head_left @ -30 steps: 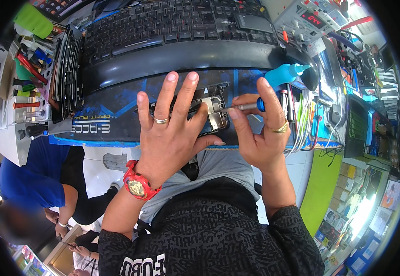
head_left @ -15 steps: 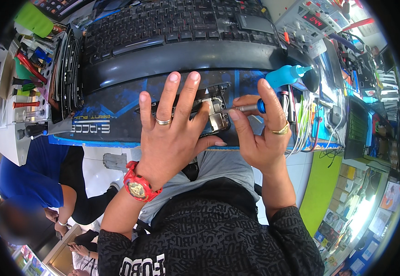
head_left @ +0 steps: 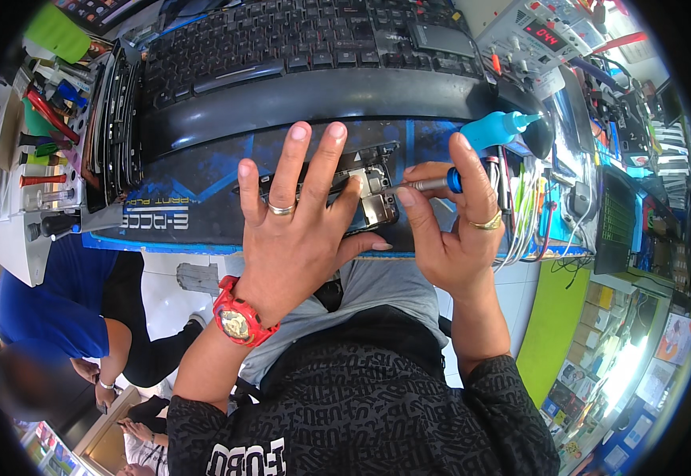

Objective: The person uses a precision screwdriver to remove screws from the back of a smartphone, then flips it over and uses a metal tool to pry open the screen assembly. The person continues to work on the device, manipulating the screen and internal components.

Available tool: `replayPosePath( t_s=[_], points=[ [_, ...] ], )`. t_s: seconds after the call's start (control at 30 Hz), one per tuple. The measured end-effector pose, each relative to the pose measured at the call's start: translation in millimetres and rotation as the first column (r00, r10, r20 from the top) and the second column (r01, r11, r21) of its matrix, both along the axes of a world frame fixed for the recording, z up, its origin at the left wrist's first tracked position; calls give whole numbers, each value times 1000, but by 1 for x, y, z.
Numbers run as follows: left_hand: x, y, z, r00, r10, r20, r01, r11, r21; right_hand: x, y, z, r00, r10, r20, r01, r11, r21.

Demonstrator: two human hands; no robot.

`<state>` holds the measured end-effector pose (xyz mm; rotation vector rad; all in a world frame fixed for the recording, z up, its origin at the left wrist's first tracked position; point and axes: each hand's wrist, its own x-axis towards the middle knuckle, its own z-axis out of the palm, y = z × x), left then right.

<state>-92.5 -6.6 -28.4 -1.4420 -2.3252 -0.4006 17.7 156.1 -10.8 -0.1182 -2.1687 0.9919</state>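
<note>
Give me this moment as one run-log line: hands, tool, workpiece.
left hand: spread over opened device | right hand: holding blue-ended screwdriver, tip at device | nearby: blue bottle, keyboard

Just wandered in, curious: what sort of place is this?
Probably an electronics repair shop: the right hand holds a screwdriver at an opened, phone-like device, and a boxy instrument with a red display stands beyond.

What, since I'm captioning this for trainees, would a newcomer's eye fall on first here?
Probably the centre: the left hand spread over an opened device, the right hand pinching a slim blue-ended tool. Then the red watch worn just below the left hand, and the blue bottle beyond the right.
</note>
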Motion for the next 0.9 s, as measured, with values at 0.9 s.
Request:
replayPosePath(
  t_s=[0.9],
  points=[
    [4,-2,4,999,14,33,-14,1000,-6,-8,3,14,993,86,78,-89,995,40]
  ],
)
